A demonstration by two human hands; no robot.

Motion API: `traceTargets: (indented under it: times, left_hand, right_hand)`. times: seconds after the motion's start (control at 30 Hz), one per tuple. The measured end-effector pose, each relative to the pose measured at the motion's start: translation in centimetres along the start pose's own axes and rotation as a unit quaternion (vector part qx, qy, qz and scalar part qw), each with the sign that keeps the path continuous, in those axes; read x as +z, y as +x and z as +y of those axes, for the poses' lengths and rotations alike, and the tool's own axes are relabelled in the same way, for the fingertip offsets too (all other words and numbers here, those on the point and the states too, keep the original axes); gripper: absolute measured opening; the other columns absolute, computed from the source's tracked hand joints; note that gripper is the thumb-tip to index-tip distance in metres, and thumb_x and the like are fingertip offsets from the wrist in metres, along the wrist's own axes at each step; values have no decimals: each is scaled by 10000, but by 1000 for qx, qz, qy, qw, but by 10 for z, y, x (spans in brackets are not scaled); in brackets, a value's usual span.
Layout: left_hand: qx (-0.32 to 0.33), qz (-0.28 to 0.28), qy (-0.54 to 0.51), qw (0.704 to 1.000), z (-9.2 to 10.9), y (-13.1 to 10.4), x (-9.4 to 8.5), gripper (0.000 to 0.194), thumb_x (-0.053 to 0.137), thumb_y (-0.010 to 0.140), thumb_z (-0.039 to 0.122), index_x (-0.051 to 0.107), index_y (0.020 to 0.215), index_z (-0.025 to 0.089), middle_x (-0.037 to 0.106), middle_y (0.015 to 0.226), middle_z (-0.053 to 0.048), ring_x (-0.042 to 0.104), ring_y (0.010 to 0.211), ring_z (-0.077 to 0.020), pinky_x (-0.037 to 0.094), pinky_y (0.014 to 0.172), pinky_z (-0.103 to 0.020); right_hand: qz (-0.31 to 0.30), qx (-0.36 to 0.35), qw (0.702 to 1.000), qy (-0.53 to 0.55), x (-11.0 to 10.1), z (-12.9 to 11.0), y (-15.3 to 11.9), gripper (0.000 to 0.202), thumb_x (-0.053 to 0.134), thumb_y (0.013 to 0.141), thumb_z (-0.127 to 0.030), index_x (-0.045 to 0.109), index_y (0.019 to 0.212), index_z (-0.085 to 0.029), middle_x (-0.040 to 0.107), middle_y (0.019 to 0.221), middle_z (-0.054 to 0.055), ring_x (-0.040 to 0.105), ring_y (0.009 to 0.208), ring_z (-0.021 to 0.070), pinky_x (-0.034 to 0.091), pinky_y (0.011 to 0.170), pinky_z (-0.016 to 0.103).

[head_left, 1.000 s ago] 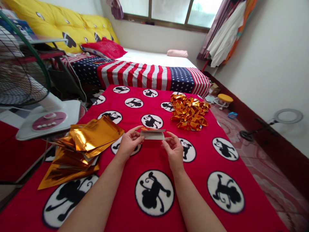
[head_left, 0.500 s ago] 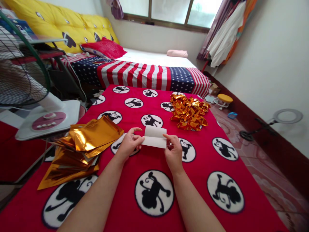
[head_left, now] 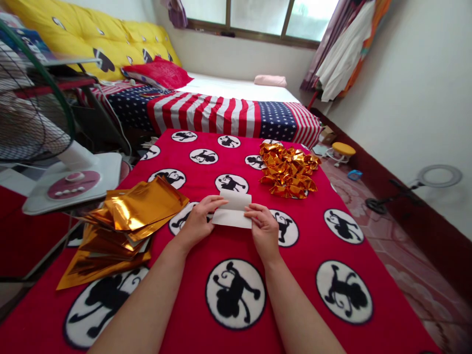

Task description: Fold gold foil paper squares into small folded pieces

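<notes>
Red cloth (head_left: pixel 236 246), patterned with black monkeys in white discs, is spread across the foreground; clock directions are taken from the pale sheet (head_left: pixel 232 218) at its middle. At ten o'clock a fan (head_left: pixel 73 150) is set, and what lies behind is partly screened by its wire guard. At nine, a loose stack of golden foil sheets (head_left: pixel 131 211) is laid near the left forearm. Toward eleven, a yellow cushion (head_left: pixel 110 29) and a red pillow (head_left: pixel 160 73) are seen. The pale sheet, bent crosswise, is gripped at its left edge by the left hand (head_left: pixel 199 218) and at its right edge by the right hand (head_left: pixel 264 226); fingers are curled over both ends, and the thumbs cannot be clearly made out. At twelve, a bed (head_left: pixel 221 86) is draped in stars and stripes. Around two, folded golden pieces (head_left: pixel 289 172) are heaped apart from the hands, with a yellow-topped stool (head_left: pixel 342 149) placed beyond. At three, a ring light (head_left: pixel 438 185) is seen.
</notes>
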State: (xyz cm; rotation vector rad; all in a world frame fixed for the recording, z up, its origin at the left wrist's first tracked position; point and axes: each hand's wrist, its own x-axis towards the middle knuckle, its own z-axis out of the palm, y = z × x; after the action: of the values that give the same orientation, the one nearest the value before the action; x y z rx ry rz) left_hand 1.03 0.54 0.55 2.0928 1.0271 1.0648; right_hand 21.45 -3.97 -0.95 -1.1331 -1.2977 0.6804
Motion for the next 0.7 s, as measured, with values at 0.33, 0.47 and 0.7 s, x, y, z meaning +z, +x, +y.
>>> traceTargets:
  times: [0.33,0.47,0.7]
  left_hand:
    - [104,-46,102,988,-3,-3,2,466,487,688,-43,735,983,218,648,1255,-67,554,1231,-231,450,1066,-434]
    - [66,-91,108,988,4,-5,2,450,563,697,27,713,1072,225,641,1267,-82,564,1221,-238,460,1053,-419]
    - [40,-86,71,993,-2,-2,0,310,627,804,166,716,1096,222,685,1190,-89,605,1147,-229,468,1022,-403]
  right_hand:
    - [-28,-14,998,-52,-3,4,6,223,531,797,-85,703,776,-225,624,1154,63,612,1113,214,491,965,379]
    - [-108,-28,989,-102,-9,-1,6,273,508,774,-36,706,802,-222,657,1141,60,619,1088,199,477,966,367]
    - [-163,-32,980,-111,-21,-6,7,163,601,832,-160,731,891,-237,711,1058,50,637,1049,194,474,976,367]
